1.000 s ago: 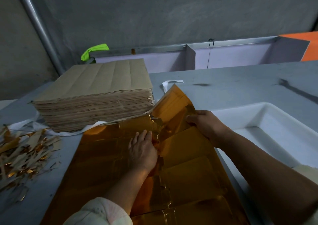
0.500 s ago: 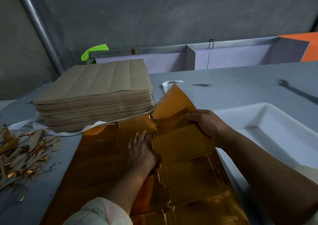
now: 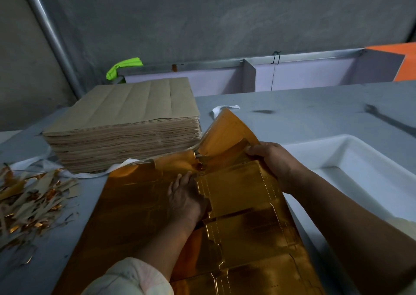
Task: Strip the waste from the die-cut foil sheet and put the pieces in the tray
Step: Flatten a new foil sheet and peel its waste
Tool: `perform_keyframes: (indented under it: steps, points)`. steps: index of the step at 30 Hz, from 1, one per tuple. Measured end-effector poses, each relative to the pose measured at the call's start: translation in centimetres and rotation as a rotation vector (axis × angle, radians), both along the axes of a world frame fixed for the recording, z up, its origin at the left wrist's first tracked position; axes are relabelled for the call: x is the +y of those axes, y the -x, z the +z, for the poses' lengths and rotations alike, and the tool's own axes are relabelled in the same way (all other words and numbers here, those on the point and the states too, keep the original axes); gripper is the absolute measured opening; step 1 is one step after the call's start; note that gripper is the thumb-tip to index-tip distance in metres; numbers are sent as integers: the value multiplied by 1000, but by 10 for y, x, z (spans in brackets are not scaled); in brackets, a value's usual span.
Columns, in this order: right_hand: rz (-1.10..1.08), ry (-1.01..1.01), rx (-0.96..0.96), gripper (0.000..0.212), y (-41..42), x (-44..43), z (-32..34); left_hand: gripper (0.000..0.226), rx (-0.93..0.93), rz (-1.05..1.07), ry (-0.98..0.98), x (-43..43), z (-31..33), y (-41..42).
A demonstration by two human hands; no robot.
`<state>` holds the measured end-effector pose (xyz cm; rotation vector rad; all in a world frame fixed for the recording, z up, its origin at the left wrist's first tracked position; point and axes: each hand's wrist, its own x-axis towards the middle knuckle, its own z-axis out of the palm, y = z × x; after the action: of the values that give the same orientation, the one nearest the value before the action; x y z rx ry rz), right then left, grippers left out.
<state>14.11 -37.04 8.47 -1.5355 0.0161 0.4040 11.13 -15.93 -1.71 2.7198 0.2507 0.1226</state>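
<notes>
A gold die-cut foil sheet [image 3: 135,209] lies flat on the grey table in front of me. My left hand [image 3: 185,199] presses flat on it beside a die-cut line, fingers straight. My right hand [image 3: 273,161] grips the far right edge of the right-hand strip of pieces [image 3: 243,195], which is lifted and partly torn away from the sheet. The strip's far end [image 3: 227,130] curls upward. A white tray [image 3: 360,159] stands to the right of my right arm.
A tall stack of brown sheets [image 3: 126,125] stands at the back left, touching the foil's far edge. A heap of stripped waste scraps [image 3: 27,200] lies at the far left. White strapping [image 3: 222,109] trails round the stack. A grey wall rises behind the table.
My right hand has pulled the right strip further up and right, widening the tear along the die-cut line. My left hand has stayed pressed on the sheet.
</notes>
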Motion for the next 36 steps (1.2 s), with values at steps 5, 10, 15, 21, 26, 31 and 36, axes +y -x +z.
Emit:
perform_keyframes:
  steps: [5,10,15,21,26,31,36]
  points:
    - [-18,-10,-14,27,0,1,1,71,7,18,11,-2,5,1]
    - [-26,-11,-24,20,0,1,0,76,-6,63,83,-4,8,4]
    - [-20,-21,-29,25,0,1,0,74,-18,47,55,-3,6,3]
    - [31,23,0,24,-5,0,-6,70,-42,10,34,1,1,3]
    - [56,32,-7,21,-10,3,-13,44,-173,83,261,4,2,3]
    - [38,67,-12,20,-12,4,-17,25,-311,241,712,5,11,3]
    - [27,97,-51,14,-13,4,-18,54,-305,147,972,5,20,18]
